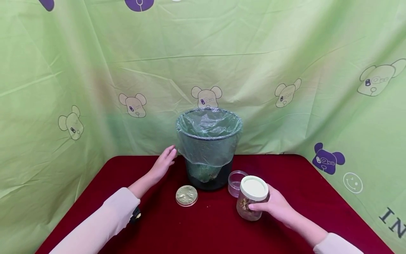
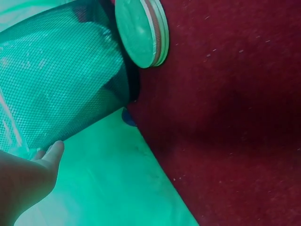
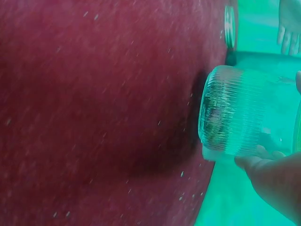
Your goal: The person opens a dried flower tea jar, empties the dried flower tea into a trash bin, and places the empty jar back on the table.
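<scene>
My right hand (image 1: 279, 206) grips a clear ribbed jar (image 3: 233, 110) with a white lid (image 1: 254, 188). Brown pieces lie in the lower part of the jar; I cannot tell whether its base touches the table. The left hand (image 1: 162, 165) is held out, fingers extended, at the left side of a dark mesh wastebasket (image 1: 206, 173) with a clear bag over its rim. Nothing is in that hand, seen also in the left wrist view as a thumb and part of the palm. Behind the jar stands a small clear tub (image 1: 235, 180), partly hidden.
A low round tin or lid (image 1: 186, 195) with a pale metallic top lies in front of the wastebasket. Small crumbs dot the red tablecloth (image 1: 196, 233). A green printed curtain (image 1: 152, 70) hangs behind and on both sides of the table.
</scene>
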Action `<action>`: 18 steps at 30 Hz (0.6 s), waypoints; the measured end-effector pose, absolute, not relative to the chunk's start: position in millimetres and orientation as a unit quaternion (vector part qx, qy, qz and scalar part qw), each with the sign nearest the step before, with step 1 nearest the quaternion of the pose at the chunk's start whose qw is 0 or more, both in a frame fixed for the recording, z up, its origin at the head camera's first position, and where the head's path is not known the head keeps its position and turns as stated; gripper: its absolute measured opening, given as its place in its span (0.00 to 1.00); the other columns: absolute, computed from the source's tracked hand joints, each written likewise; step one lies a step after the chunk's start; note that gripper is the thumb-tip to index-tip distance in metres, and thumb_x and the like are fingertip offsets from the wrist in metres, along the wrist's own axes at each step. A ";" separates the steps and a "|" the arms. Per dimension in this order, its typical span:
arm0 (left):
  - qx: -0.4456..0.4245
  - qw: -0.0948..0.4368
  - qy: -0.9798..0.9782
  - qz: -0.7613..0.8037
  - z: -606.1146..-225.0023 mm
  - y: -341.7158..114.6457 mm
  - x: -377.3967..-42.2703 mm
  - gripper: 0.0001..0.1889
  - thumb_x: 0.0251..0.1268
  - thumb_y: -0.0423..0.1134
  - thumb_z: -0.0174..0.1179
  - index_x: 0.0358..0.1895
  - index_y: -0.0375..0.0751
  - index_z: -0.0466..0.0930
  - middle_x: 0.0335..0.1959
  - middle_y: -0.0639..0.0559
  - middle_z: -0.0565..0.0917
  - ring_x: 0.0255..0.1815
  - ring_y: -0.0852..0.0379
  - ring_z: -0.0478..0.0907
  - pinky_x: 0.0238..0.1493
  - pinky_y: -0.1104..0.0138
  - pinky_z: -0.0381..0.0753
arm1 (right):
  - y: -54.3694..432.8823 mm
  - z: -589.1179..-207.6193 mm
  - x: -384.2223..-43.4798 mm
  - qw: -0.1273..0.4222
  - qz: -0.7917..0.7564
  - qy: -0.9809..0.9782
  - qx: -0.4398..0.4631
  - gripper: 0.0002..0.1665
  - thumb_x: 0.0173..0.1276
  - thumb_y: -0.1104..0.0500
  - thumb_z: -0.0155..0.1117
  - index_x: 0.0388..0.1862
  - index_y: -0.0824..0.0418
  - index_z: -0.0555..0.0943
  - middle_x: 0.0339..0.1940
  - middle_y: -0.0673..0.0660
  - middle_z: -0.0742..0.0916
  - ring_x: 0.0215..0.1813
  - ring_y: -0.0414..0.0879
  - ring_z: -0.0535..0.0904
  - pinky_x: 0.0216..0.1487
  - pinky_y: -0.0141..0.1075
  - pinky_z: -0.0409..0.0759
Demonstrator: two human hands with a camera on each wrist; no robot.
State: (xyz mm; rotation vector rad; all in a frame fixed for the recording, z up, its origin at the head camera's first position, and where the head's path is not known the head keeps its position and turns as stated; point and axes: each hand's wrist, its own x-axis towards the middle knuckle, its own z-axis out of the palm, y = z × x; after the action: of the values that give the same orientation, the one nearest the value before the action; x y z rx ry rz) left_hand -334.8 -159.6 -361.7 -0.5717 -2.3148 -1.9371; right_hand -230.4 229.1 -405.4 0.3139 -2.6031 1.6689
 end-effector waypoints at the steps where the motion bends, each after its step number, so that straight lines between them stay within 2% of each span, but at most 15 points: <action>1: -0.186 0.034 -0.756 -0.627 -363.6 -160.1 -332.8 0.28 0.79 0.40 0.38 0.71 0.22 0.50 0.69 0.25 0.58 0.69 0.32 0.59 0.66 0.44 0.60 | 226.7 -404.9 -230.0 0.014 0.540 -0.835 0.107 0.48 0.48 0.62 0.79 0.66 0.70 0.66 0.55 0.61 0.80 0.55 0.46 0.75 0.54 0.33 0.73; 6: -0.203 0.039 -0.764 -0.611 -371.0 -160.4 -321.3 0.25 0.79 0.38 0.40 0.69 0.21 0.57 0.66 0.25 0.65 0.66 0.33 0.63 0.65 0.45 0.62 | 215.1 -403.9 -228.6 0.004 0.553 -0.823 0.134 0.49 0.47 0.63 0.80 0.67 0.70 0.66 0.56 0.60 0.81 0.55 0.45 0.75 0.55 0.32 0.72; 10: -0.219 0.041 -0.774 -0.593 -377.4 -157.7 -314.2 0.24 0.77 0.36 0.45 0.67 0.21 0.61 0.63 0.26 0.70 0.65 0.36 0.67 0.65 0.49 0.64 | 206.4 -403.7 -228.3 -0.007 0.563 -0.814 0.143 0.49 0.47 0.63 0.80 0.67 0.70 0.66 0.55 0.59 0.81 0.55 0.44 0.75 0.55 0.32 0.72; 18: -0.252 0.033 -0.792 -0.555 -389.5 -150.2 -301.5 0.23 0.72 0.36 0.55 0.64 0.25 0.68 0.58 0.30 0.76 0.61 0.40 0.72 0.62 0.51 0.68 | 186.8 -404.1 -232.3 -0.023 0.566 -0.805 0.174 0.48 0.46 0.62 0.80 0.65 0.69 0.67 0.54 0.59 0.81 0.56 0.51 0.76 0.55 0.34 0.73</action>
State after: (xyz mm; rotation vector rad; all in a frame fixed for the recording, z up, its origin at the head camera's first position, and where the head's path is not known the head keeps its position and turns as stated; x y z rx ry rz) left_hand -301.5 -150.2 -389.5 -0.7752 -2.4366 -1.7079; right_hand -232.3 186.8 -404.1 0.5549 -2.5682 1.8048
